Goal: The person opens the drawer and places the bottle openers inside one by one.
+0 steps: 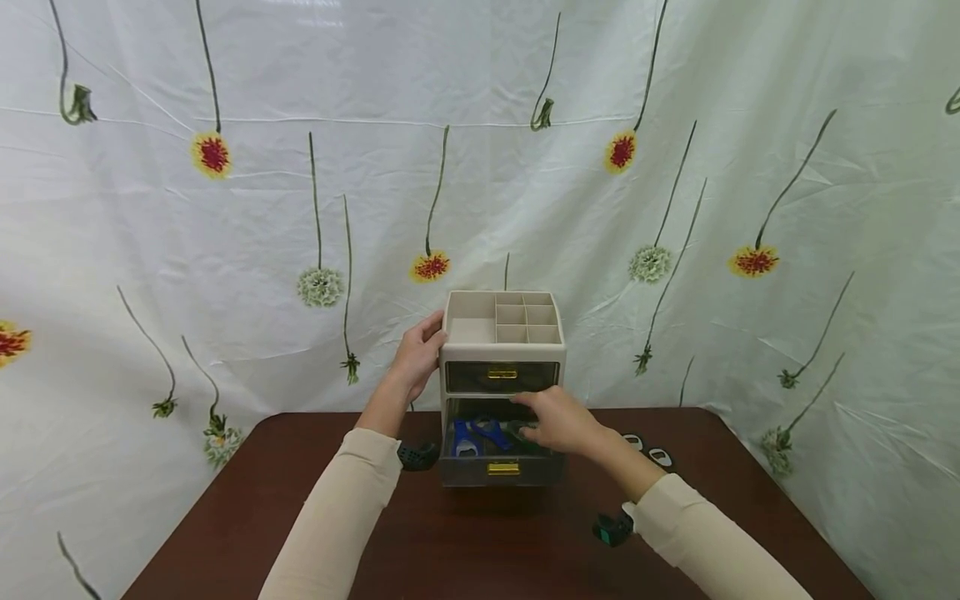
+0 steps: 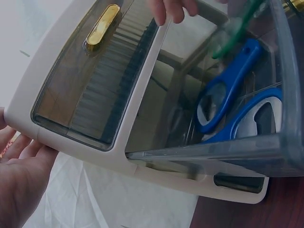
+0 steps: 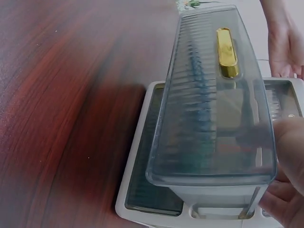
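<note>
A cream desktop organizer (image 1: 504,352) with smoky clear drawers stands on the table, its middle drawer (image 1: 468,473) pulled out. Fingers of the left hand (image 1: 417,354) rest against its left side, near the top. Over the open drawer, the right hand (image 1: 561,419) reaches in from the right, thumb and fingers apart. Inside lie two blue-handled tools, one ending in a ring (image 2: 230,85), the other in a notched metallic head (image 2: 259,118), like a bottle opener. A blurred green item (image 2: 232,33) shows below the right fingertips in the left wrist view.
The closed top drawer (image 1: 480,377) has a gold handle; open compartments (image 1: 527,314) sit above it. A closed bottom drawer (image 3: 154,190) shows below. Two small dark-rimmed pale objects (image 1: 660,457) lie right of the organizer on the dark wooden table (image 1: 480,542). A flowered curtain (image 1: 480,192) hangs behind.
</note>
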A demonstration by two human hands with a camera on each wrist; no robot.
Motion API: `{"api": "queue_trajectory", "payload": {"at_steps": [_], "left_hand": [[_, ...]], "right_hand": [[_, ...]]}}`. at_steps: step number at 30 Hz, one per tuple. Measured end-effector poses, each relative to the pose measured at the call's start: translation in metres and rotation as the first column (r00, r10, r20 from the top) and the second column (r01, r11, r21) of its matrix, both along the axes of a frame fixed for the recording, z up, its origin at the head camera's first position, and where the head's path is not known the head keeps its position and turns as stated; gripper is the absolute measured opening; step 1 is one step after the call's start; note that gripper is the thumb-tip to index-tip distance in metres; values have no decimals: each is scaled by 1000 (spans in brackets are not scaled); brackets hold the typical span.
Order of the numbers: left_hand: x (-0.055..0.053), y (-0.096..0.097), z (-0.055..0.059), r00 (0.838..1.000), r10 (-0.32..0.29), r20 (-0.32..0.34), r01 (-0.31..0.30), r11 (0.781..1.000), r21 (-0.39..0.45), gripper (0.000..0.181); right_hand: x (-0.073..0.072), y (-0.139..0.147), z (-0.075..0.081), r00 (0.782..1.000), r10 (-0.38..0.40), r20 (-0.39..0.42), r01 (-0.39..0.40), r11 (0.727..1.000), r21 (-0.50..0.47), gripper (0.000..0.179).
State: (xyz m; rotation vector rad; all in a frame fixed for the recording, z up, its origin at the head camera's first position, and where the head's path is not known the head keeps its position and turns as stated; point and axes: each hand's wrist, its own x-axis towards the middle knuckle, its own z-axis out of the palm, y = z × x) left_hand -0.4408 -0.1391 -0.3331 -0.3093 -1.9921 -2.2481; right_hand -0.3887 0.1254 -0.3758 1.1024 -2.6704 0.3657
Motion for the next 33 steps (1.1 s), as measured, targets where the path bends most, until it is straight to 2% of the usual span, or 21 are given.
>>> {"api": "queue_trajectory", "payload": {"at_steps": [2, 5, 11, 16, 21, 23, 24, 27, 30, 33], "left_hand": [[0, 0, 0, 1000, 2, 3, -2, 1000, -4, 54], [0, 0, 0, 1000, 0, 5, 0, 1000, -4, 54], [0, 0, 2, 1000, -10, -7, 10, 1000, 9, 54], [0, 0, 2, 1000, -12, -2, 12, 1000, 8, 54], [0, 1, 1, 1000, -6, 1, 6, 1000, 5, 54], [0, 1, 0, 1000, -3, -2, 3, 1000, 2, 54], [0, 1, 0, 1000, -2, -4, 2, 1000, 0, 54], [0, -1, -1, 1000, 0, -5, 0, 1000, -7, 54], [-2, -2, -2, 1000, -10, -15, 10, 1000, -10, 55], [-2, -2, -2, 1000, -25, -16, 24, 1000, -9, 55]], "right_hand": [[2, -1, 0, 999, -20, -36, 20, 1000, 7, 48], [7, 0, 3, 997, -32, -66, 29, 999, -36, 42], [22, 4, 17, 999, -8, -37, 0, 980, -199, 29], [43, 6, 24, 996, 55, 65, -27, 927, -373, 23], [68, 3, 15, 969, 110, 221, 18, 860, -510, 21], [79, 0, 8, 940, 141, 310, 61, 826, -561, 21], [85, -1, 5, 918, 163, 361, 87, 805, -586, 21], [97, -6, -8, 821, 239, 519, 190, 743, -642, 23], [104, -10, -25, 715, 278, 642, 308, 699, -645, 25], [105, -15, -43, 645, 284, 709, 400, 665, -630, 26]]}}
